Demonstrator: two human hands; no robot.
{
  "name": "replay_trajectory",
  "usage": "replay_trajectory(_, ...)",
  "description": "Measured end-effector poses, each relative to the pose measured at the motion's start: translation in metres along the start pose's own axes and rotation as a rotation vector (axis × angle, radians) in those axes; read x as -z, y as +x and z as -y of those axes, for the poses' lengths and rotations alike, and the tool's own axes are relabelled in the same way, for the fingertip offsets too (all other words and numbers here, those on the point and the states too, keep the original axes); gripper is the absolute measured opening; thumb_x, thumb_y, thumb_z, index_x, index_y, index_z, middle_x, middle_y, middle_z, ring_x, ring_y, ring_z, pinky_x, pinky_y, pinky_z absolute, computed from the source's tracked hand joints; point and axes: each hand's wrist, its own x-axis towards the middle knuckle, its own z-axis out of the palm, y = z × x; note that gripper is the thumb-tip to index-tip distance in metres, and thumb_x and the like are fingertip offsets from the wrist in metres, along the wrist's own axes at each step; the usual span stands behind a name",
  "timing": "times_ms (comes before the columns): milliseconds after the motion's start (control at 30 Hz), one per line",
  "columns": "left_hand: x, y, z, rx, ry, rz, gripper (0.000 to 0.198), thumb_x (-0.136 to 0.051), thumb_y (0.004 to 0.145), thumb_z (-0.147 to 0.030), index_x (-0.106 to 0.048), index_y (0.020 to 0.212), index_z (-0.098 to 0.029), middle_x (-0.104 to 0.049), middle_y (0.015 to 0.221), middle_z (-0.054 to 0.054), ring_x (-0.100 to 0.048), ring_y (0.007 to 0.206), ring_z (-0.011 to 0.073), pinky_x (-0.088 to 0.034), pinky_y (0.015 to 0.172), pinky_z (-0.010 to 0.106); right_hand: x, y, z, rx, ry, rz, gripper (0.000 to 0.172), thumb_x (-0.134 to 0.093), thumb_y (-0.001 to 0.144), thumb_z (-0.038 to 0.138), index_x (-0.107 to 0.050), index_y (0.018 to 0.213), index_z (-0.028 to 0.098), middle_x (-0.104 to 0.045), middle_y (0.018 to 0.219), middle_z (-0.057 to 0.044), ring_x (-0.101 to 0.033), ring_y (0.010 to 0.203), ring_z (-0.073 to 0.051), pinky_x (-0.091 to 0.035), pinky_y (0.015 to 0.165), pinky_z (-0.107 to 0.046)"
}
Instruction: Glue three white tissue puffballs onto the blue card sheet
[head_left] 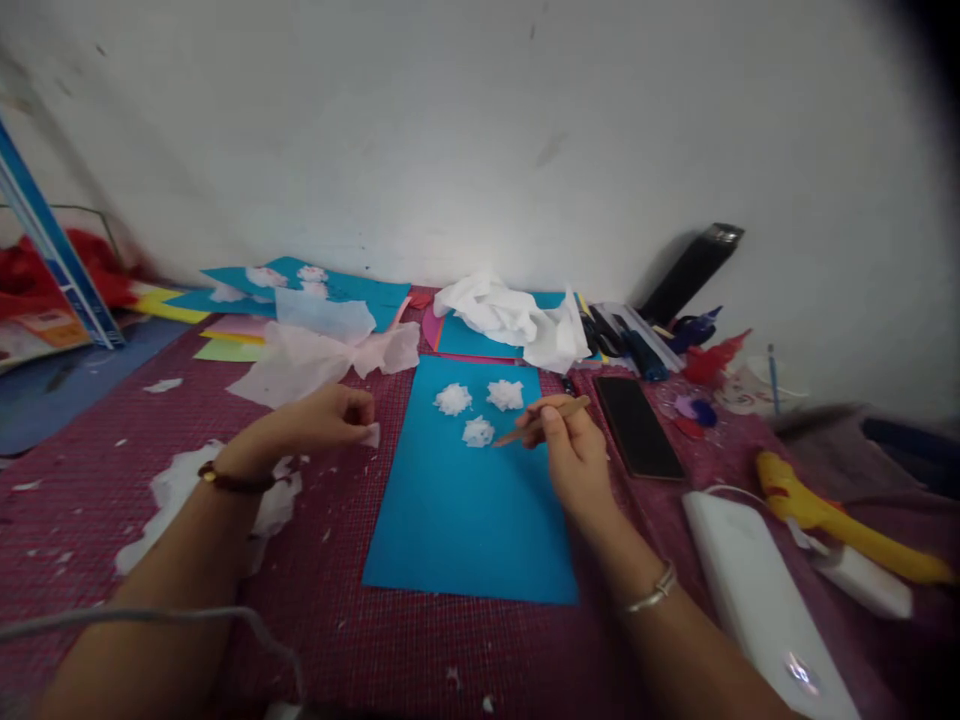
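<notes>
A blue paper sheet [465, 510] lies on the red chequered cloth [352, 640] in front of me. Three small white tissue puffs [478, 431] sit near its far edge. My right hand [574, 455] is closed on a thin wooden stick [544, 420] whose tip points at the nearest puff. My left hand [330, 418] hovers left of the sheet, its fingers pinched on a small piece of white tissue [372, 434]. A bracelet is on each wrist.
Crumpled white tissue [517, 315], pale tissue sheets [315, 355] and coloured papers [300, 285] lie at the back by the wall. A black phone [637, 427], a white power bank [757, 590] and a yellow glue gun [840, 520] lie to the right. Torn tissue scraps [180, 490] lie on the left.
</notes>
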Motion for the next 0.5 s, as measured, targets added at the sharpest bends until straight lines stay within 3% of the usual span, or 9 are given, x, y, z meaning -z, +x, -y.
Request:
replay_trajectory(167, -0.039, 0.008, -0.053, -0.176, -0.24, 0.062, 0.011, -0.056, 0.074, -0.027, -0.057, 0.08, -0.017, -0.05, 0.067, -0.003, -0.046, 0.06, 0.0105, -0.036, 0.055, 0.021, -0.004, -0.002, -0.006, -0.034, 0.047, 0.048, 0.023, -0.045, 0.096, 0.039, -0.058, 0.092, 0.02, -0.067, 0.082, -0.004, -0.063, 0.062, -0.014, -0.054, 0.059, -0.029)
replay_trajectory(233, -0.054, 0.01, -0.066, -0.203, -0.289, 0.077, 0.022, -0.056, 0.073, -0.024, -0.059, 0.094, -0.018, -0.049, 0.07, -0.003, -0.046, 0.062, 0.0108, -0.036, 0.055, 0.021, -0.006, -0.002, -0.009, -0.046, 0.05, 0.06, 0.025, -0.045, 0.096, 0.041, -0.058, 0.092, 0.02, -0.067, 0.086, -0.004, -0.064, 0.065, -0.015, -0.055, 0.061, -0.03)
replay_trajectory(333, -0.067, 0.014, -0.071, -0.231, -0.328, 0.077, 0.031, -0.056, 0.073, -0.022, -0.058, 0.103, -0.02, -0.05, 0.073, -0.003, -0.047, 0.063, 0.0108, -0.037, 0.054, 0.021, -0.008, -0.002, -0.012, -0.055, 0.034, 0.081, 0.027, -0.045, 0.096, 0.043, -0.059, 0.091, 0.02, -0.067, 0.089, -0.005, -0.065, 0.066, -0.015, -0.057, 0.063, -0.03)
replay_trajectory(500, -0.072, 0.021, -0.064, -0.176, -0.374, 0.023, 0.008, -0.058, 0.074, -0.026, -0.056, 0.077, -0.018, -0.048, 0.064, -0.004, -0.044, 0.057, 0.0094, -0.035, 0.052, 0.021, -0.011, -0.001, -0.018, -0.062, 0.059, 0.085, 0.027, -0.046, 0.096, 0.043, -0.059, 0.093, 0.019, -0.067, 0.092, -0.006, -0.066, 0.069, -0.015, -0.058, 0.065, -0.031)
